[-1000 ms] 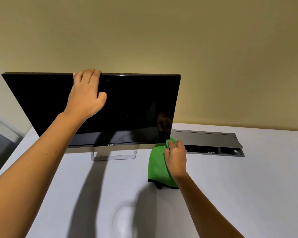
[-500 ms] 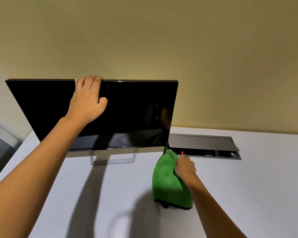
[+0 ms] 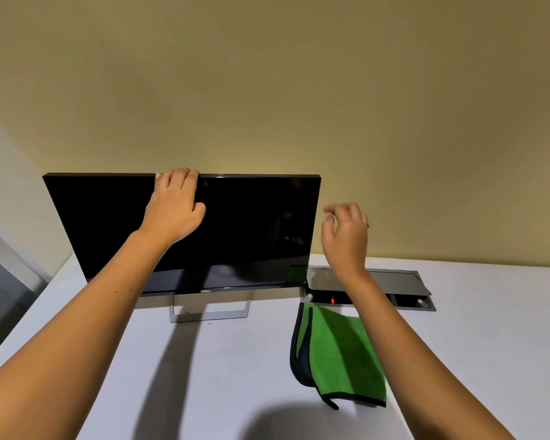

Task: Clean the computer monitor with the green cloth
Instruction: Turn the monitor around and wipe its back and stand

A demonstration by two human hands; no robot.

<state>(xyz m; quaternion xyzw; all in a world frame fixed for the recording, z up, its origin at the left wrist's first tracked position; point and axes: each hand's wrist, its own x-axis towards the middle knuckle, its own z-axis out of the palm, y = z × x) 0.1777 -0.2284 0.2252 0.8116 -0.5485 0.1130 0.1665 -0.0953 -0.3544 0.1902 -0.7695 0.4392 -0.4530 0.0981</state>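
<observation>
Black flat-panel computer monitor (image 3: 185, 233) on white table (image 3: 489, 328), steadied by left hand (image 3: 175, 211) grasping its top edge; folded green microfibre cloth (image 3: 340, 354) lies at its 4 o'clock, right hand (image 3: 346, 236) raised, grip released, empty; wiping apparently finished or paused.

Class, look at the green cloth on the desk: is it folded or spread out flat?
Folded. The green cloth lies doubled on the white desk, its dark-edged layers stacked along the left side. No hand touches it.
</observation>
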